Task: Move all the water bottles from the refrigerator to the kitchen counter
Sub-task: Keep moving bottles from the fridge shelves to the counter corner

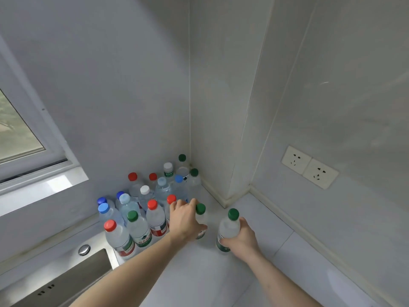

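Bottles (141, 209) crowd the counter (254, 218) corner at ten o'clock. Left hand (184, 220) grips an upright green-capped bottle (201, 218) beside them; right hand (242, 240) grips another (228, 231) at three o'clock, apart.

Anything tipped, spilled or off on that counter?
Nothing stands out. The bottles in the corner all stand upright with caps on, and the counter shows no spill. The left hand and right hand each grip a green-capped bottle, also upright.
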Motion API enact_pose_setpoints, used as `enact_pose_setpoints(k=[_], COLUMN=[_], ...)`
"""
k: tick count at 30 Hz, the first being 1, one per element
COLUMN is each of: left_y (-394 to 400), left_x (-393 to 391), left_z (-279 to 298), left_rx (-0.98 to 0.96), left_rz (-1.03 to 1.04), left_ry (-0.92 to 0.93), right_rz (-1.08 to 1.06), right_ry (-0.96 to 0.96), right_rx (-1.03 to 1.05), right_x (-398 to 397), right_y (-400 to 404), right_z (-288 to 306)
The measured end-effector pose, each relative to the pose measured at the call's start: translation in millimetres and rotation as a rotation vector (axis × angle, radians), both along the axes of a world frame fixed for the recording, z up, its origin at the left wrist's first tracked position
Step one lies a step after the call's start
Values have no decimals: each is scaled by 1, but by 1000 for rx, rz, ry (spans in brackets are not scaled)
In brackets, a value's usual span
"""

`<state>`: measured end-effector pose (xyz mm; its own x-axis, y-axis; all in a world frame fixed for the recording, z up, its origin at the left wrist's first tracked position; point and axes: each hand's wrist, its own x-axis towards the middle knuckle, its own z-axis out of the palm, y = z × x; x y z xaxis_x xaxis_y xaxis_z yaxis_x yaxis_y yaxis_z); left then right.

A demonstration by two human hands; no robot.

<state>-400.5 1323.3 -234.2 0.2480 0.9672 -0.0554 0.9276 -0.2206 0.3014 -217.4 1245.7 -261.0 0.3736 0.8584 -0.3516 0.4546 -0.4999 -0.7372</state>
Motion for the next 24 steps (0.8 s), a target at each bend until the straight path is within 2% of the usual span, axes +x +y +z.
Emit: enact_pose_setpoints(k=[15,24], left_y=[73,85], left_x=[-9,-19], left_z=[-9,10], left_rx=[-4,43], left_rz=[-70,-80], left_ry=[243,114], right_rz=[-4,28], right_ry=[-82,-83], right_rx=[-114,-92], right_x=[-24,-52], right_y=[89,134], right_z=[-21,-21])
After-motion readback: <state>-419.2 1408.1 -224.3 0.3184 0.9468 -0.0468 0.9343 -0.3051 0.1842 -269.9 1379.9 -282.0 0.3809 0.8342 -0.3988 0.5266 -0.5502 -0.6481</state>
